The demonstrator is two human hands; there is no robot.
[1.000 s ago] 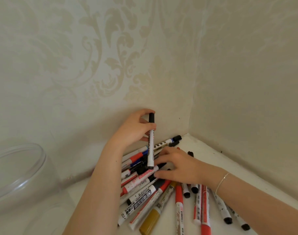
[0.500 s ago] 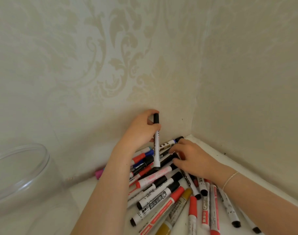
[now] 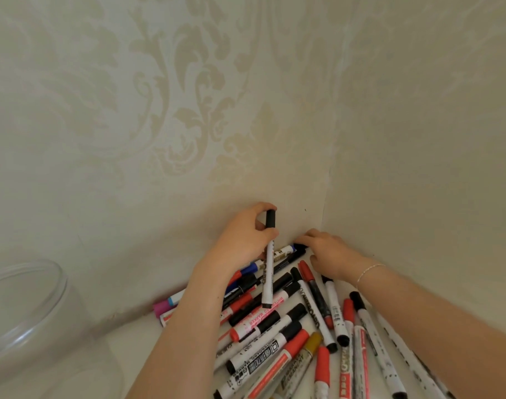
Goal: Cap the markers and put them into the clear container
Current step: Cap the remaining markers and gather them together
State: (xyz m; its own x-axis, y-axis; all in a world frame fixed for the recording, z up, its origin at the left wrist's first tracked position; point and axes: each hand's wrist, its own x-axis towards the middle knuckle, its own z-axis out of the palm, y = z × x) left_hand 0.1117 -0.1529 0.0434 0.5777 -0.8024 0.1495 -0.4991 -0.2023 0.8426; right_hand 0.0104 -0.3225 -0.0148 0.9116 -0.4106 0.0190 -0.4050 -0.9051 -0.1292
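My left hand (image 3: pixel 246 237) holds a white marker (image 3: pixel 268 269) with a black cap upright above the pile, thumb and fingers pinching it just under the cap. My right hand (image 3: pixel 328 254) reaches into the wall corner, its fingertips on a dark cap at the far end of the pile; whether it grips anything is hidden. A pile of markers (image 3: pixel 292 326) with black, red, blue, pink and gold caps lies on the white surface below both hands. The clear container (image 3: pixel 30 318) stands at the lower left, its round rim open.
Patterned wallpaper walls meet in a corner (image 3: pixel 325 203) right behind the hands. The white surface (image 3: pixel 136 335) runs between the container and the pile. A thin bracelet (image 3: pixel 370 270) sits on my right wrist.
My right hand has moved away from the middle of the pile toward the wall corner. My left hand keeps the same marker upright. The camera has drifted, shifting the pile rightward and down.
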